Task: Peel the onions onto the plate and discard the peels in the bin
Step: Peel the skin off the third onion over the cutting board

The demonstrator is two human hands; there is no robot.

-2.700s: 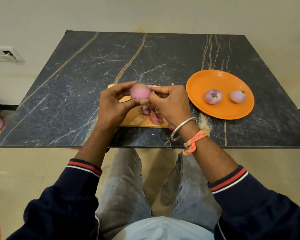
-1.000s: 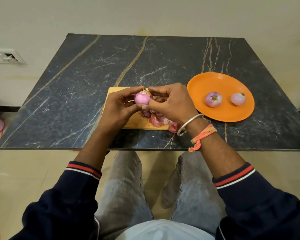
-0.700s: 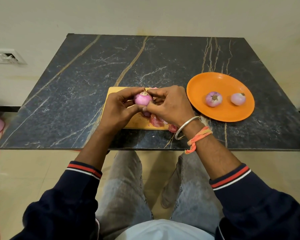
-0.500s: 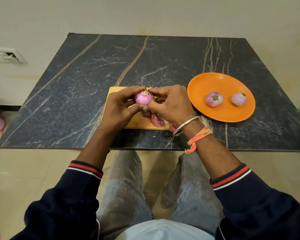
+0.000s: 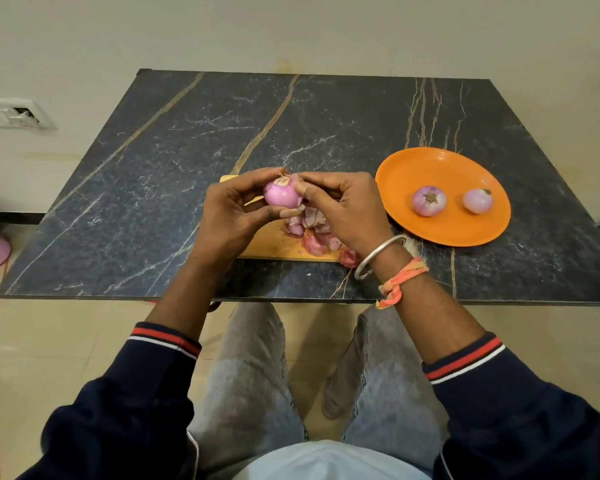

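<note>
Mid-frame, our left hand (image 5: 232,216) is clasping the onion (image 5: 281,199), now turned root-up. Our right hand (image 5: 347,209) is pinching that end, finishing the peeling.

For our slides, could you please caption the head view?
Left hand holds an onion, right hand picks its skin over the board; two peeled onions sit on the orange plate.

no text, label, brand, number or sign can be read on anything shown in the head view.
</note>
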